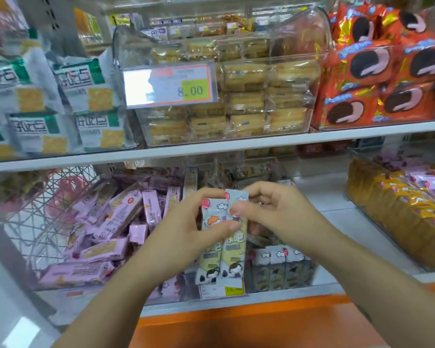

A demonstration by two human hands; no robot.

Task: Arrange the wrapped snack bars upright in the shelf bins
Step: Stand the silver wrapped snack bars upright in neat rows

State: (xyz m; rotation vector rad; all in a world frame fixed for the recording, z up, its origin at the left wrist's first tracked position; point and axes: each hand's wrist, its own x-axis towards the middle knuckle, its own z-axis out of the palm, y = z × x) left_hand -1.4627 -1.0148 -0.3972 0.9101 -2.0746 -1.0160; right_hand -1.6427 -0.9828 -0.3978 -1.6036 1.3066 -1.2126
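Well, far left on the upper shelf sit green-and-white cracker packs (86, 81), a little blurred. Below them, on the lower shelf, a wire basket (35, 209) stands beside a heap of pink bars (116, 222) lying jumbled at all angles.

Towards the middle, the upper shelf carries a clear case of yellow cakes (246, 96) with a price tag (171, 84) reading 8.00 on its front. Beneath that, the person's left hand (183, 227) comes up from below, fingers curled behind a pair of snack bars (222, 257) and thumb pressed across their front. The two are held side by side and upright, cartoon wrappers facing out, in front of the middle bin (286, 288) of the lower shelf and above a small yellow shelf label (234, 288).

The right hand (274, 212) meets them at the top, thumb and curled fingers pinching the upper end of the right-hand bar. Just right of the held pair, standing bars (279, 262) of the same kind are lined up upright in that bin.

Further right lies a row of gold-wrapped cakes (399, 217), with orange biscuit packs (387, 71) stacked on the shelf above. An orange ledge (236, 327) runs along the bottom.
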